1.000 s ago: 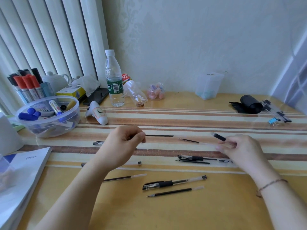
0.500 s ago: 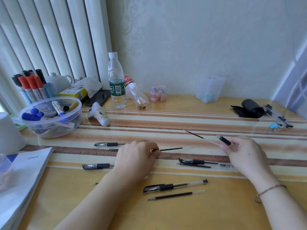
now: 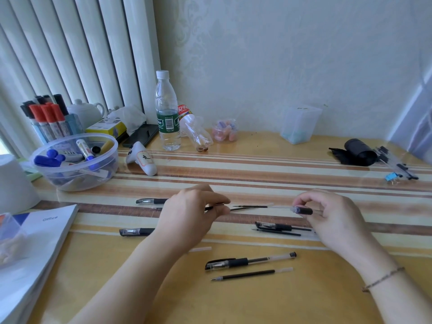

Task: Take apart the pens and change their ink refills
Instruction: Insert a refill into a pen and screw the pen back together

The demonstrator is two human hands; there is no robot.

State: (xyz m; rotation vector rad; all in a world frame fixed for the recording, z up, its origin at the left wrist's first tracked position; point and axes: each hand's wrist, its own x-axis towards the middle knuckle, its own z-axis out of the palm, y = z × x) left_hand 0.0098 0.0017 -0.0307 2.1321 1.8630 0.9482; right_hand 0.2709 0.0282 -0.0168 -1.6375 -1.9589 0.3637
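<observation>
A: Pale wall and tall white blinds behind, and a yellow counter with brown stripes. What can you read, starting left of the hands?

B: Far out to the left a white booklet says "Office". Beyond the left hand a plastic bowl holds markers, their print too small to read. Past that stands a water bottle with a green label I can't make out, and a crushed bottle with a red label, also unreadable.

A: And the hands?

B: The left hand pinches a thin dark ink refill near its back end, tip pointing toward the right hand. The right hand has its fingertips closed on a clear pen barrel at the black grip sleeve. A second refill lies between them on the counter.

A: How will those handle?

B: Light, I'd judge. The refill looks slim and bendy, so holding it close to the entering end should steady it. The barrel seems stiff but slick; the rubbery sleeve is the sensible hold.

A: Anything nearer the person?

B: A capped pen and a loose refill lie below and between the hands.
</observation>
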